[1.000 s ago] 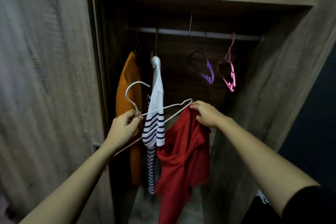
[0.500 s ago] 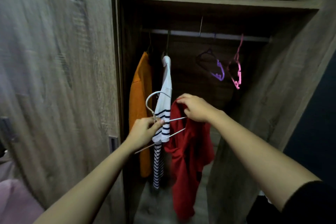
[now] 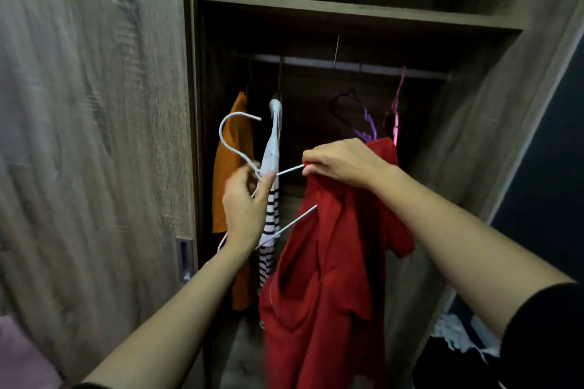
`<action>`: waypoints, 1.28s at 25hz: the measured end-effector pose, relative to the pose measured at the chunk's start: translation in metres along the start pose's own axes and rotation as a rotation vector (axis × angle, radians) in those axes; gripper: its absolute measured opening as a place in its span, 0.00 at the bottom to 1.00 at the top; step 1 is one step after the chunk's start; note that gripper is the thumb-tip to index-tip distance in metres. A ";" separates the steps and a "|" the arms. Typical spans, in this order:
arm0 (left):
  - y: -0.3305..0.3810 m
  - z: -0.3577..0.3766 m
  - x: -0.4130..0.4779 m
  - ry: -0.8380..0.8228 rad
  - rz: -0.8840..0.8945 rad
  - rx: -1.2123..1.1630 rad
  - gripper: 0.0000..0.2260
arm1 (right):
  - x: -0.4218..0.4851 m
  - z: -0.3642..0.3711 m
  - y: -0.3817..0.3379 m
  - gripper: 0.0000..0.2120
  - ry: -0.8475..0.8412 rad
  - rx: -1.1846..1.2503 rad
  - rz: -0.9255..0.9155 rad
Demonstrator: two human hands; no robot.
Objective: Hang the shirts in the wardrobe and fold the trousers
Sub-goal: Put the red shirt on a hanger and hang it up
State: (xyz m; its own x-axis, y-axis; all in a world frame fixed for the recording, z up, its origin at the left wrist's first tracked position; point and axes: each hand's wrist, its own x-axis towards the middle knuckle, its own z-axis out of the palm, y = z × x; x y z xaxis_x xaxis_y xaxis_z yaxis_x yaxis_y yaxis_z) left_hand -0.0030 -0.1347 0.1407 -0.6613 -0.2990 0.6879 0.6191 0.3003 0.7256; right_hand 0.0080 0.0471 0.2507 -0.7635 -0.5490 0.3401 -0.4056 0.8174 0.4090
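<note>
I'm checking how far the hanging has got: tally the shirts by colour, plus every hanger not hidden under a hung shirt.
Orange shirt: 1, on the rail
Striped shirt: 1, on the rail
Red shirt: 1, held, not yet hung
White hanger: 1, held
Purple hanger: 1, bare on the rail
Pink hanger: 1, bare on the rail
Total: 6
</note>
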 end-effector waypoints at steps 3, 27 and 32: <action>-0.004 0.009 -0.041 0.076 0.521 0.069 0.10 | -0.004 0.001 0.004 0.15 0.043 0.030 0.031; -0.110 -0.026 0.001 -0.292 -0.229 0.276 0.07 | -0.099 0.045 0.074 0.28 0.215 -0.012 0.327; -0.090 -0.023 0.003 -0.011 -0.135 0.324 0.05 | -0.090 0.058 0.055 0.21 0.171 -0.067 0.305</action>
State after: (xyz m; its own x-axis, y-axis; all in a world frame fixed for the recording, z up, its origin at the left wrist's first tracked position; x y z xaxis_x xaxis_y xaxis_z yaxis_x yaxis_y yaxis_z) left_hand -0.0508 -0.1835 0.0774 -0.7334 -0.3464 0.5849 0.3607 0.5311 0.7667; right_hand 0.0254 0.1520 0.1935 -0.7471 -0.3074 0.5893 -0.1338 0.9380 0.3196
